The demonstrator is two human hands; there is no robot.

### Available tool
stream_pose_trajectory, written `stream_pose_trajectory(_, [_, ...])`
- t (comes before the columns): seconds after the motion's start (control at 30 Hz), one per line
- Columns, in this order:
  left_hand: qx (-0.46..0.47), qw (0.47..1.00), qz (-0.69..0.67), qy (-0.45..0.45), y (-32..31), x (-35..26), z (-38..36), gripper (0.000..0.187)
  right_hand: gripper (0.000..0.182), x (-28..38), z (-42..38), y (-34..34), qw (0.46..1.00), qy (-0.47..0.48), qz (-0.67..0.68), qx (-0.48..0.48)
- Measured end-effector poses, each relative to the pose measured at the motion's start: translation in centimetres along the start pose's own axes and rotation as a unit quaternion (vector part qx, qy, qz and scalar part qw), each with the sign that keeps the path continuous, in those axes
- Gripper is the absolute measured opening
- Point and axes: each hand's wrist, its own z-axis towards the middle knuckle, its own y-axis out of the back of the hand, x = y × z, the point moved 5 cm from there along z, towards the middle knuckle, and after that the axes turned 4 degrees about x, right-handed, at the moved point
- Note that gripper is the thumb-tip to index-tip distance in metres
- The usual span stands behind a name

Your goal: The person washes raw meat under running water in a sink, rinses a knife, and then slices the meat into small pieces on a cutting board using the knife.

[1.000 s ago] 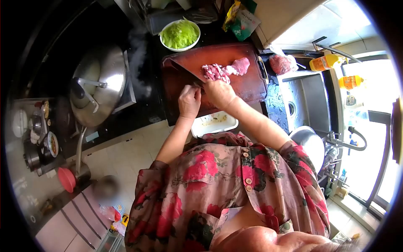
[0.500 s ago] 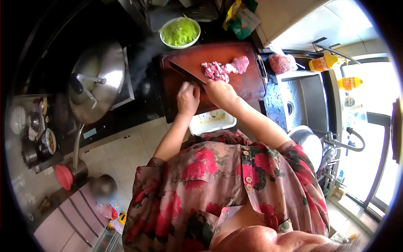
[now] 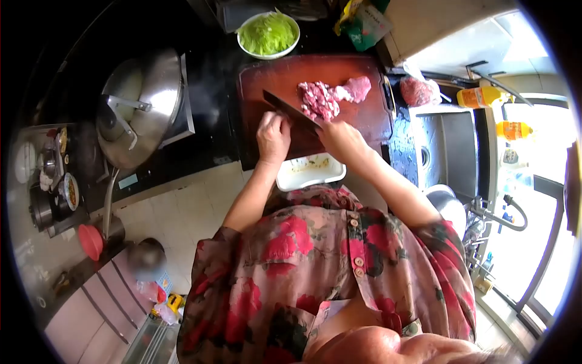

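Wooden cutting board (image 3: 285, 73) sits on the dark desk (image 3: 209, 130), carrying a heap of raw pink meat (image 3: 327, 98) toward its right side. Right hand (image 3: 341, 138) has its fingers clamped on the cleaver (image 3: 291, 112) handle; left hand (image 3: 274, 136) rests curled near the blade's spine, apparently gripping nothing. Advisable: keep left fingertips tucked clear of the edge and chop evenly through the heap.

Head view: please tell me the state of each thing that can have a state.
Meat: raw, partly chopped, on cutting board.
Cleaver: gripped by left hand, blade on board.
Right hand: beside meat.
Wok: covered.
Bowl: filled with greens.
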Motion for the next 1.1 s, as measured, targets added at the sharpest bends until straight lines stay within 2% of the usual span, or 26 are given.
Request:
stream_pose_trajectory(0.03, [0.010,1.000,-0.010,-0.001,0.2,-0.2,0.0,0.007,0.024,0.7,1.6,-0.2,1.000,-0.013,0.002,0.028])
stream_pose_trajectory(0.13, [0.007,0.999,-0.004,-0.034,-0.1,-0.5,0.0,0.009,0.023,1.8,4.4,0.4,1.000,0.001,0.002,0.000])
stream_pose_trajectory(0.23, [0.001,0.998,-0.012,-0.059,0.0,-0.7,-0.1,0.009,0.021,0.5,4.5,0.5,0.998,0.027,-0.062,-0.006])
stream_pose_trajectory(0.3, [-0.012,0.998,-0.017,-0.059,0.3,-0.7,0.0,0.007,0.020,-2.4,3.9,0.3,0.989,0.011,-0.132,0.062])
stream_pose_trajectory(0.37, [0.010,0.999,0.004,-0.044,0.2,-0.5,-0.2,0.005,0.021,-3.2,1.7,2.5,0.996,-0.072,-0.048,0.006])
stream_pose_trajectory(0.43, [-0.034,0.999,-0.027,-0.016,0.8,-0.8,-0.1,0.003,0.024,-2.3,-0.8,3.5,0.998,-0.055,-0.028,-0.027])
stream_pose_trajectory(0.47, [-0.054,0.994,-0.094,0.008,1.2,-0.8,-0.1,0.002,0.025,-1.9,-1.5,3.4,0.999,-0.033,-0.016,-0.040])
stream_pose_trajectory(0.57, [-0.038,0.994,-0.092,0.046,1.7,-0.4,-0.4,0.003,0.025,-1.0,-3.0,2.8,0.999,-0.016,-0.015,-0.034])
stream_pose_trajectory(0.7, [0.027,0.998,-0.053,-0.016,-0.1,0.1,-0.8,0.005,0.023,-1.6,-3.5,2.3,0.997,0.014,-0.074,0.014])
stream_pose_trajectory(0.77, [0.018,0.999,-0.036,-0.019,0.0,0.0,-0.6,0.006,0.024,-1.5,-3.3,2.6,0.996,0.056,-0.060,0.032])
stream_pose_trajectory(0.83, [0.017,0.999,-0.018,-0.033,-0.1,-0.2,-0.5,0.006,0.024,-1.6,-2.6,3.0,0.994,0.059,-0.074,0.060])
stream_pose_trajectory(0.9, [0.019,0.999,-0.016,-0.029,0.1,-0.1,-0.4,0.006,0.025,-2.0,-1.5,2.9,0.997,0.040,-0.035,0.051])
stream_pose_trajectory(1.0, [0.022,0.999,-0.021,-0.009,-0.1,0.3,-0.6,0.007,0.024,-1.6,1.9,0.1,0.998,0.060,0.015,0.016])
stream_pose_trajectory(1.03, [0.020,0.999,-0.026,0.006,0.0,0.5,-0.5,0.007,0.020,0.1,3.2,-0.1,0.998,0.036,-0.021,0.050])
stream_pose_trajectory(1.07, [0.015,1.000,-0.013,-0.023,0.1,0.0,-0.3,0.007,0.015,1.6,4.3,-0.2,0.995,0.074,-0.052,0.034])
stream_pose_trajectory(1.1, [0.016,0.999,-0.012,-0.030,0.2,-0.1,-0.2,0.007,0.014,1.8,5.9,-1.8,0.995,0.071,-0.062,0.021])
